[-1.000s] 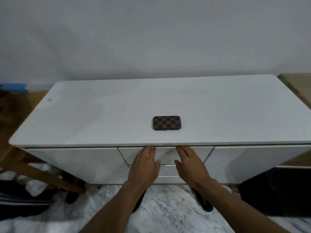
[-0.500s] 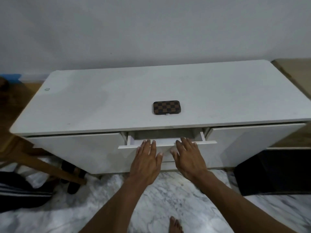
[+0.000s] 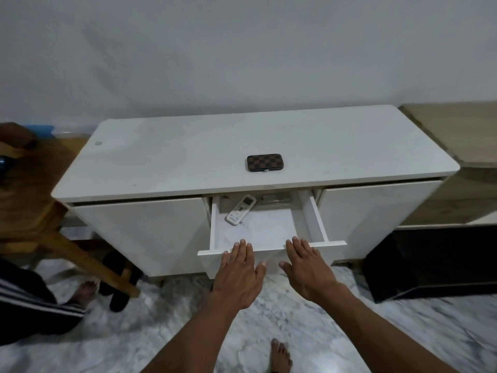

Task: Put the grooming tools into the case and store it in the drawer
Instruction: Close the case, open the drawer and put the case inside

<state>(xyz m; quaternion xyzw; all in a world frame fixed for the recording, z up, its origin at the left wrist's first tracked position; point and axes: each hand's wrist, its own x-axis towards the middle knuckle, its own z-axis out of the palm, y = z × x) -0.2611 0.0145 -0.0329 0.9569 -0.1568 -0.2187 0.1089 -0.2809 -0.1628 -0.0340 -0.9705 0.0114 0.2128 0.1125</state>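
head cam looks down on the drawer [image 3: 317, 219] standing open, left hand [image 3: 238, 275] and right hand [image 3: 309, 270] both flat with straight fingers on its front edge, gripping nothing. checkered case [image 3: 263, 162] lies closed on the cabinet [image 3: 161, 157] top, just above the drawer. white remote [image 3: 240, 210] sits inside at the back left

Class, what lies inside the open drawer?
A white remote lies in the drawer, back left. A clear item right of it is unidentifiable; the cabinet top covers the drawer's rear.
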